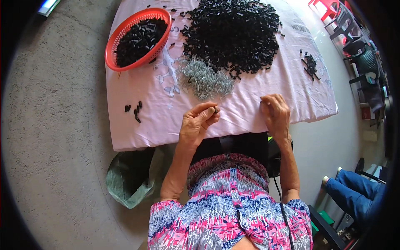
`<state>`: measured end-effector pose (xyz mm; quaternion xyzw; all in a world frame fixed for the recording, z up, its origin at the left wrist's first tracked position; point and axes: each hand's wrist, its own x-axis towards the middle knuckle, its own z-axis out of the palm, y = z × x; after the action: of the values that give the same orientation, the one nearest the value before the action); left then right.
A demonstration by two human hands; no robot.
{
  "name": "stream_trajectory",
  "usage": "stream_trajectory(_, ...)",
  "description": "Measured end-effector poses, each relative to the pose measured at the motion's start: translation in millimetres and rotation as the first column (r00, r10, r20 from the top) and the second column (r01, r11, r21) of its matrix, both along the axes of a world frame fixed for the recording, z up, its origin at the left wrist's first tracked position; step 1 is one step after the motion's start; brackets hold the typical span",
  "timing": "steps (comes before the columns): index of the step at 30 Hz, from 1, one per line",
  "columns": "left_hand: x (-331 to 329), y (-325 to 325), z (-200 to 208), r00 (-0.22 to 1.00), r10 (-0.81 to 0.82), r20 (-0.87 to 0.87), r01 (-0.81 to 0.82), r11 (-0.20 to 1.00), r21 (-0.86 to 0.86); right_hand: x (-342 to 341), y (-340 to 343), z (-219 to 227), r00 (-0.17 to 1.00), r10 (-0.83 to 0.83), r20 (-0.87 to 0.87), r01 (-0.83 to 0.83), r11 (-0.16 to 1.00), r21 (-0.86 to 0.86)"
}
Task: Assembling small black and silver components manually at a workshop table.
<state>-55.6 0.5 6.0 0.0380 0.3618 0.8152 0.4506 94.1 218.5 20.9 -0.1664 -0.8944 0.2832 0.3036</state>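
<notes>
Between the thumb and forefinger of my left hand (199, 121) is a small black tube-shaped piece (216, 109), held above the near part of the pink cloth (241, 116). My right hand (276, 113) rests lower right of a silvery heap, its fingers curled together; whatever they hold is hidden. Just beyond both hands lies that heap of thin shiny metal pieces (206, 81). Behind it spreads a large pile of short black tube-shaped pieces (233, 35).
A red plastic basket (111, 52) of black pieces stands far left. Small groups of black pieces lie near left (137, 111) and far right (310, 66). A green bag (125, 183) hangs below the table's left front. Another person's legs in jeans (354, 193) show at right, below stacked chairs (348, 23).
</notes>
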Motion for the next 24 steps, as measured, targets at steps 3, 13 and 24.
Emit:
stream_trajectory(3, 10, -5, -2, 0.998, -0.004, 0.07, 0.002, 0.999, 0.036, -7, -1, -3, 0.999, 0.001, 0.046, -0.004, 0.998, 0.07)
stream_trajectory(13, 22, -2, -5, 0.999, 0.042, 0.013, -0.042, 0.999, 0.002, -11, -10, -15, 0.997, -0.072, -0.03, 0.077, 0.98, 0.185)
stream_trajectory(24, -52, 109, 29, 0.36, -0.139, -0.923, -0.4, 0.871, -0.287, -10, -10, -18, 0.993, -0.096, -0.066, 0.108, 0.969, 0.221)
